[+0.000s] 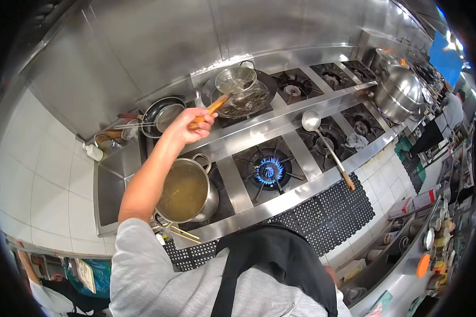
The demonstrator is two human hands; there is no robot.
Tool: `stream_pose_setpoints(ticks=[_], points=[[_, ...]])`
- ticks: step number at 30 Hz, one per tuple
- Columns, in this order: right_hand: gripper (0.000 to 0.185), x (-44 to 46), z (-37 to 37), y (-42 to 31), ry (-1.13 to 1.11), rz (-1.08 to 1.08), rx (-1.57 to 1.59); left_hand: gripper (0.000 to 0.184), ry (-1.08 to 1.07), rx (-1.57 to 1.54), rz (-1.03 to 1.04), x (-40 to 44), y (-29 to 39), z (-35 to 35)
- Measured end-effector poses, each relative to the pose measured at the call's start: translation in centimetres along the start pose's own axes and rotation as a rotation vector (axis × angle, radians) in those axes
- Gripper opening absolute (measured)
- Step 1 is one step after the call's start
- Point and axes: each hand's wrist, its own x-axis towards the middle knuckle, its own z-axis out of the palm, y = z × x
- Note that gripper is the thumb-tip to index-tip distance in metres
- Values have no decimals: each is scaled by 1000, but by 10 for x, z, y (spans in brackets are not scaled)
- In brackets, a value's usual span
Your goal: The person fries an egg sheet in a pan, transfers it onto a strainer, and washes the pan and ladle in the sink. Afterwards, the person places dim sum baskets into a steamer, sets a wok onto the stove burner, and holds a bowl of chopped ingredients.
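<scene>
My left hand (197, 126) is closed round the wooden handle (210, 112) of a strainer, over the back of the stove. The strainer's round mesh bowl (236, 79) is above a dark wok (267, 90) on a rear burner. Below my forearm stands a large steel pot (184, 191) of cloudy yellowish liquid. A blue flame (269, 171) burns on the front burner beside it, with no pan on top. My right hand is hidden below my apron and body.
A long ladle (312, 121) lies across the front right burner. Pans (165, 117) stand at the back left by a sink (109, 198). A lidded steel pot (398, 92) is at the right end. Other people (443, 124) stand at far right and lower left.
</scene>
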Motion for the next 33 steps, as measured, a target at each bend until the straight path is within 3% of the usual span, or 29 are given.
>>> stream_pose_setpoints(ticks=[1,3,6,9,14,20,21,24,26,33], points=[[26,26,-5,42,96,202,80,26,18,43,23,1,-6,3],[29,54,-12,84,193,371,163,24,37,-14,-36,4,-3,1],[32,31,-9,50,115,189,-30,24,-33,-219,-132,14,7,-23],[31,29,-5,25,191,362,125,26,83,35,-16,-2,-8,-32],[28,15,-1,-20,172,393,92,37,1,120,-166,-10,6,-90],[27,20,7,-65,204,513,0,42,-199,-40,147,-42,-5,-138],[21,21,0,-66,88,573,57,48,-181,-41,181,-56,-4,-150],[19,22,8,-76,108,562,-4,46,-64,-54,273,-98,-5,-192],[16,5,27,-96,178,465,41,46,-50,-86,273,-122,-10,-230],[19,-32,43,-127,168,512,-110,49,136,-138,200,-157,-37,-349]])
